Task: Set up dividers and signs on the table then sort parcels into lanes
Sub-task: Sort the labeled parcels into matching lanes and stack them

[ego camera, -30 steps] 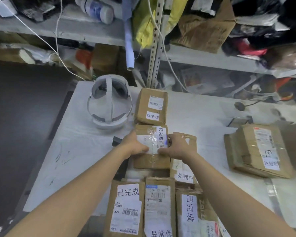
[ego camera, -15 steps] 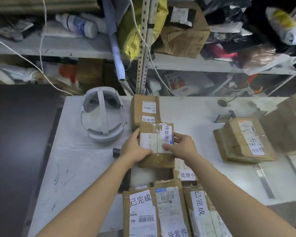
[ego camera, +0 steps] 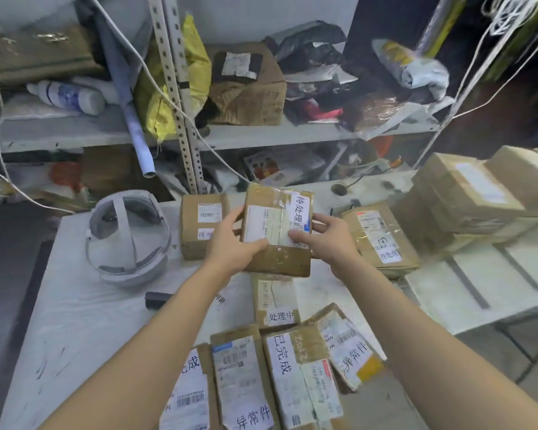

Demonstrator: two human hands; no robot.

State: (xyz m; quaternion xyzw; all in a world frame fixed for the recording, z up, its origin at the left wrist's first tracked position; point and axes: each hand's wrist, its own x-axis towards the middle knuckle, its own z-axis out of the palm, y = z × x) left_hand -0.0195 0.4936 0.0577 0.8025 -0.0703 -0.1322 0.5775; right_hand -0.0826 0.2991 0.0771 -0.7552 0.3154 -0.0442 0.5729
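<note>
Both arms are bare and stretched forward, the left forearm (ego camera: pixel 168 321) rising from the lower left and the right forearm (ego camera: pixel 401 311) from the lower right, so that they converge toward the middle. The left hand (ego camera: pixel 230 243) grips the left side of a parcel (ego camera: pixel 277 225), with its thumb laid across the top face and its fingers wrapped behind the edge. The right hand (ego camera: pixel 330 240) holds the opposite side, thumb pressed on the top face and fingers curled round the right edge, the two hands level with each other.
</note>
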